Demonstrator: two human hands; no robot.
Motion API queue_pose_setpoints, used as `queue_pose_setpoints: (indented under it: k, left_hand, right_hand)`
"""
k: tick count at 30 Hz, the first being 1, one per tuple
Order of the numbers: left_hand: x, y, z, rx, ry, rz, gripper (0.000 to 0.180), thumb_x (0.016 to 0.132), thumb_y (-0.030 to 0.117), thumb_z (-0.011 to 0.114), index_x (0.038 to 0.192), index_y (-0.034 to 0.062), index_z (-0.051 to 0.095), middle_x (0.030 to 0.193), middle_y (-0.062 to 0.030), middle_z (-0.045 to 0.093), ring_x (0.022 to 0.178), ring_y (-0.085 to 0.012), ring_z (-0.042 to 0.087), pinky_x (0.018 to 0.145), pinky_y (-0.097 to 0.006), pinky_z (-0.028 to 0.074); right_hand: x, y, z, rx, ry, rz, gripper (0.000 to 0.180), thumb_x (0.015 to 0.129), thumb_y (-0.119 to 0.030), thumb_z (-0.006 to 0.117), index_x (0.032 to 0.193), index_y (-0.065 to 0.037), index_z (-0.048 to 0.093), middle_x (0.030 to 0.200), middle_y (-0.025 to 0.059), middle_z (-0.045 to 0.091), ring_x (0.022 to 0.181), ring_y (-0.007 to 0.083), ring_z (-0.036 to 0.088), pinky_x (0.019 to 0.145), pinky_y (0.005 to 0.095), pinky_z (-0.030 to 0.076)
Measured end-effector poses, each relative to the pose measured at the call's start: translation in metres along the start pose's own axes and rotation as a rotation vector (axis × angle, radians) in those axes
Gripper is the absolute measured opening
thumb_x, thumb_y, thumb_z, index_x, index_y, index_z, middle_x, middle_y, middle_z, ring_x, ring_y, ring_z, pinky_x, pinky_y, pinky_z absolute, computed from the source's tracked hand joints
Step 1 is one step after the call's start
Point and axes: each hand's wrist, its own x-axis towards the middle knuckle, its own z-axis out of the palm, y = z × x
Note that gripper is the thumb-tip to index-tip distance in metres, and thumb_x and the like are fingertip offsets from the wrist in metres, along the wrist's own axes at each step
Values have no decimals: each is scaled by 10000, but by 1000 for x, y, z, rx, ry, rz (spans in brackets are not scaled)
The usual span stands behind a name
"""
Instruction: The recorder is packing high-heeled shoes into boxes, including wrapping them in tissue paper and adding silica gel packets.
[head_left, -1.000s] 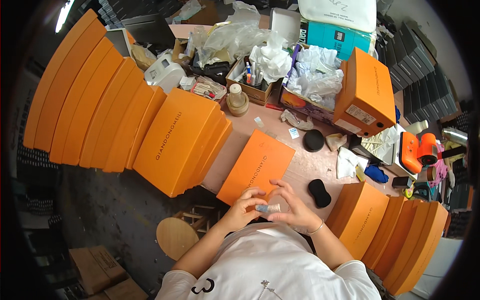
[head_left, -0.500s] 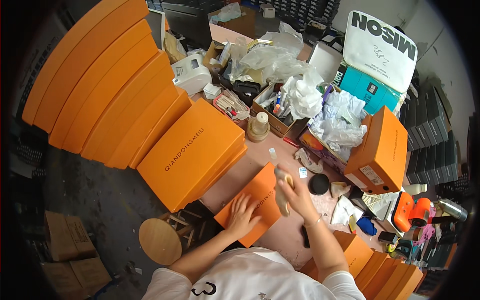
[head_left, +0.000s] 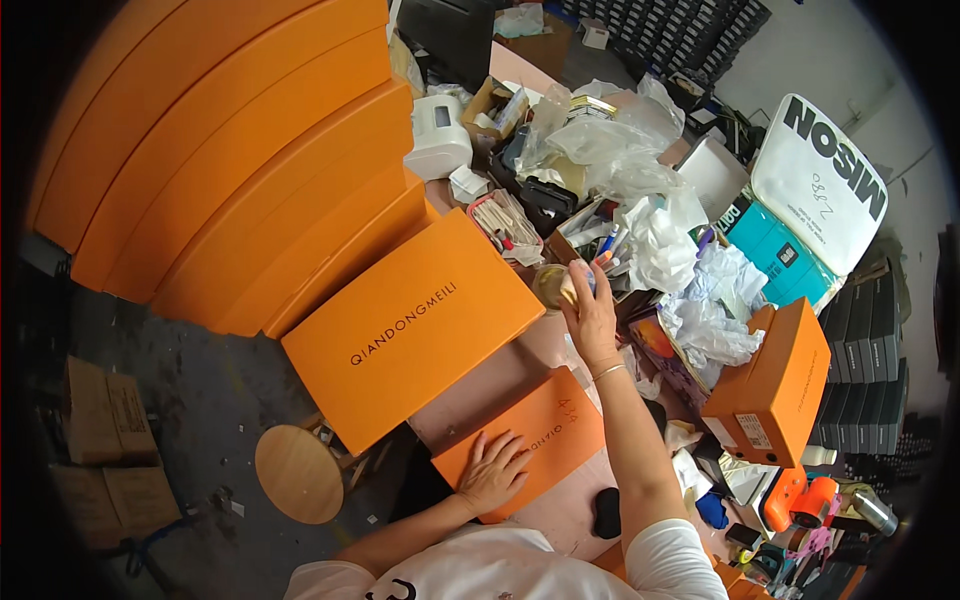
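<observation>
An orange shoebox point(head_left: 548, 440) lies on the pink table in front of me, with dark lettering and a red handwritten mark on its top. My left hand point(head_left: 492, 478) rests flat on its left part, fingers spread. Beyond the box, my right hand point(head_left: 592, 312) is stretched out and closed on a pale, crumpled cloth, mostly hidden by the fingers. That hand is at a small squat bottle point(head_left: 546, 286); its top is hidden behind the hand and cloth, so whether they touch I cannot tell.
Large orange boxes point(head_left: 410, 330) are stacked at the left, beside a round wooden stool point(head_left: 298, 474). A pink basket of sticks point(head_left: 508, 228), clear plastic bags point(head_left: 620, 135) and a box of crumpled paper point(head_left: 722, 300) crowd the back. An orange shoebox point(head_left: 768, 385) stands at the right.
My right hand has moved with the cloth from above the box, away from me to the bottle. The red mark on the box now shows. My left hand stays on the box; the view has shifted.
</observation>
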Motion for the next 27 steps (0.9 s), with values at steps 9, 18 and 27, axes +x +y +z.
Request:
queue_pose_setpoints:
  k: [9,18,27]
  left_hand:
    - [0,3,-1,15,-16,-2,403,862,296,586,1224,121,553,1346,-88,461,1335,-249,335,1082,-563,188]
    - [-2,6,-3,-8,-95,-4,540,835,428,618,1267,113,539,1370,-103,435,1350,-268,303,1084,-585,160]
    - [10,30,-5,44,-386,150,752,756,448,676,1386,117,432,1489,-194,248,1423,-347,128,1056,-698,49]
  right_hand:
    - [-2,14,-18,162,348,119,540,768,31,643,1279,-74,504,1146,151,561,1004,305,589,876,366,494]
    - [-20,20,-24,562,617,524,495,855,26,566,1331,15,433,1226,123,532,1128,214,518,982,320,399]
    - [-10,-1,-24,224,81,241,513,808,-92,617,1308,-168,533,1330,228,407,1170,404,486,980,410,425]
